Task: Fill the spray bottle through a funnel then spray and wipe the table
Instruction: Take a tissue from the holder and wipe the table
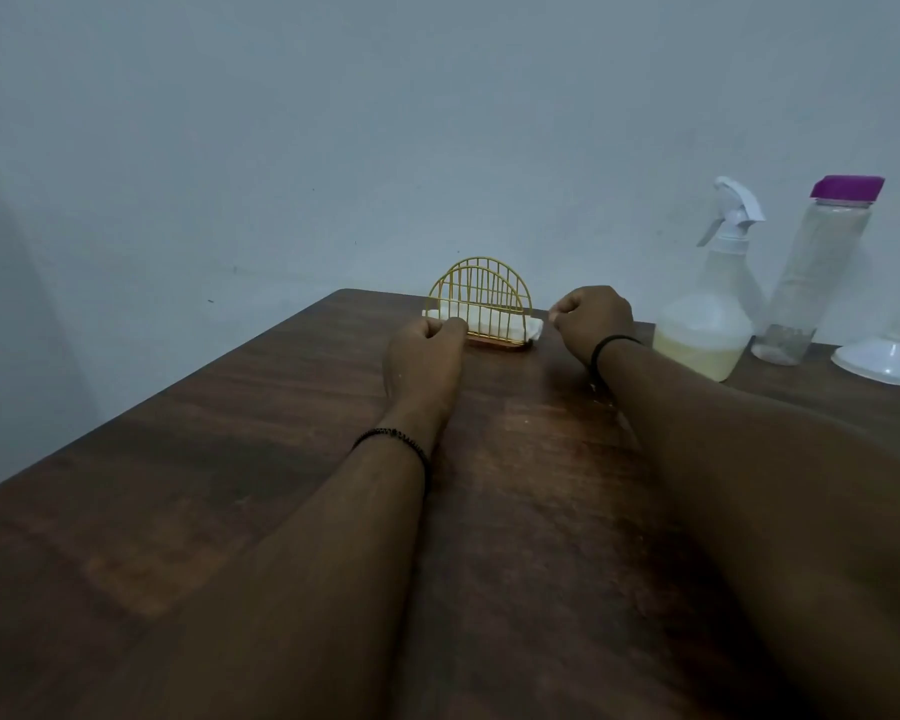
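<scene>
I had both hands out at the far end of the counter (240,459), one to each side of the yellow wire napkin holder (481,298), and the placement made sense to me as a two-handed move on the white tissue (489,319) folded inside it. My left hand (427,350) was curled into a loose fist touching the holder's left end, apparently pinching the tissue's edge there, though the fingers hid the contact. My right hand (593,319) was also closed, fingertips pinched together just beside the tissue corner that stuck out on the right; I could not tell whether it actually gripped the paper. Working from both ends would keep the light holder from tipping or sliding while the tissue moved. The spray bottle (707,309) stood upright just right of my right wrist, trigger head screwed on and pale yellowish liquid in its lower part, so I judged the filling was done. Behind it the clear bottle with the purple cap (822,267) looked nearly empty, and the white funnel (884,358) lay mouth-down at the right edge, set aside out of the wiping area. The wood in front of my arms showed a faint sheen, possibly wet, but I could not be sure.
</scene>
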